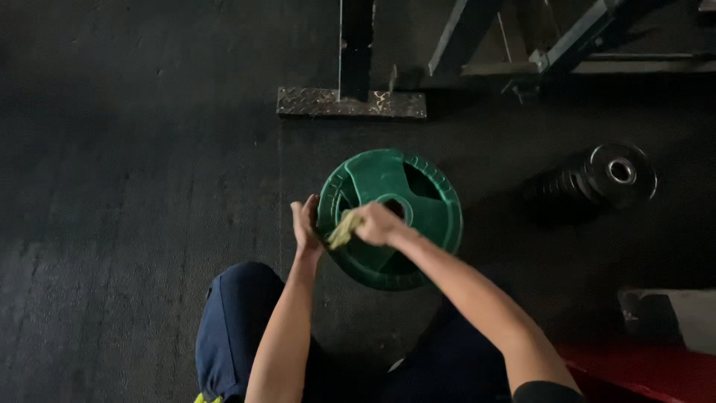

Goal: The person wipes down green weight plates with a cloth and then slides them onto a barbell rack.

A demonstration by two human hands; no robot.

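Dim light over a dark, scuffed rubber floor [134, 186]. At twelve o'clock a black upright post [356, 45] stands on a checker-plate steel foot [350, 103]. At one to two o'clock, slanted grey frame bars [567, 45] run to the edge. At three o'clock lies a stack of black weight plates [597, 183]. At four to five o'clock, a pale block [686, 317] sits above a red surface [649, 373].

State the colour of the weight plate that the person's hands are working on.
Green: the weight plate shows best in the head view, its only view.
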